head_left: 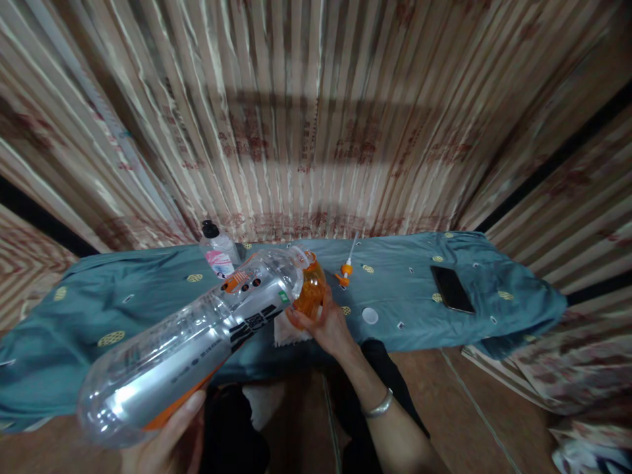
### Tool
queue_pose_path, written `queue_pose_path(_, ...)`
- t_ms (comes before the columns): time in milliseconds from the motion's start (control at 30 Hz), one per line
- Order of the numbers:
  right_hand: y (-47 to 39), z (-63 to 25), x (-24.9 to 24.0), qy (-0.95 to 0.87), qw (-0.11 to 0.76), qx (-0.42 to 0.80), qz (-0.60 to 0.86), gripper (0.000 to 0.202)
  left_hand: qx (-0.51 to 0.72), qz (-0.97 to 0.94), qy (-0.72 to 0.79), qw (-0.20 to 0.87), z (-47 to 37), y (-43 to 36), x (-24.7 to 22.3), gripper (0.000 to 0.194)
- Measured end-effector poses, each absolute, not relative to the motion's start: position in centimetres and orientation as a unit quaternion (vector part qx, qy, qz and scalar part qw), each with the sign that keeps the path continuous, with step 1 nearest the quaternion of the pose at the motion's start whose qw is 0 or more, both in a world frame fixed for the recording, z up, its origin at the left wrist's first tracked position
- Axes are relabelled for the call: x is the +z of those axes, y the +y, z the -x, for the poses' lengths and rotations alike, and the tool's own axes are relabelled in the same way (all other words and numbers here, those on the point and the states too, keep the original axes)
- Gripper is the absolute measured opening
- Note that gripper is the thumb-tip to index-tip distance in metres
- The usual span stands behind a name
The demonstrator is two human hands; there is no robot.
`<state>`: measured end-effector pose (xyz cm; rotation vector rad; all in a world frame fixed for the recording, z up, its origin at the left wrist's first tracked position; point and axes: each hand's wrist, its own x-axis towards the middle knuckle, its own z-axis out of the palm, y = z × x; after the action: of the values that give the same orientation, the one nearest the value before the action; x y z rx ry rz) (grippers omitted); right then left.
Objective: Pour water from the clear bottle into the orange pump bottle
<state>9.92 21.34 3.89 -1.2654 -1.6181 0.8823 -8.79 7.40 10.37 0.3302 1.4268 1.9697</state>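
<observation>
My left hand (170, 428) is closed around the lower end of a large clear plastic bottle (197, 349) with a silver and orange label. The bottle is tilted, its neck up and to the right, at the mouth of a small translucent orange bottle (311, 296). Whether the two mouths touch, I cannot tell. My right hand (326, 326) grips the orange bottle, fingers partly hidden behind it. A white cloth (291, 332) lies beneath. An orange pump head (345, 271) with a white tube lies just right of the orange bottle, near a white round cap (370, 316).
The long surface is covered by a teal patterned sheet (415, 322). A clear bottle with a black cap (217, 250) stands at the back left. A black phone (451, 289) lies on the right. Pleated curtains (316, 131) hang behind and at both sides.
</observation>
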Motion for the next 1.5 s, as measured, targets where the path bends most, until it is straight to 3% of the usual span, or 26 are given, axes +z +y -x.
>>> queue_pose_path(300,21.3,-9.86,4.07,-0.655,0.453,0.346,0.496,0.071,0.764,-0.159,0.538,0.318,8.5,7.54,10.86,0.074)
queue_pose_path(467,21.31,-9.91,4.06,-0.656,0.445,0.339,0.506,0.076,0.774,-0.171,0.522,0.315,8.48,7.73,10.9,0.064)
queue_pose_path(1067,21.35,-9.94,4.04,-0.658,0.451,0.34,0.497,0.075,0.779,-0.183,0.521,0.297,8.64,8.29,10.98,0.073)
queue_pose_path(1367,21.23,-9.9,4.35,-0.654,0.452,0.341,0.502,0.071,0.769,-0.174,0.527,0.316,8.6,8.0,11.02,0.063)
queue_pose_path(1500,21.18,-10.01,4.4,-0.657,0.445,0.345,0.503,0.073,0.762,-0.159,0.534,0.33,9.06,7.7,10.34,0.072)
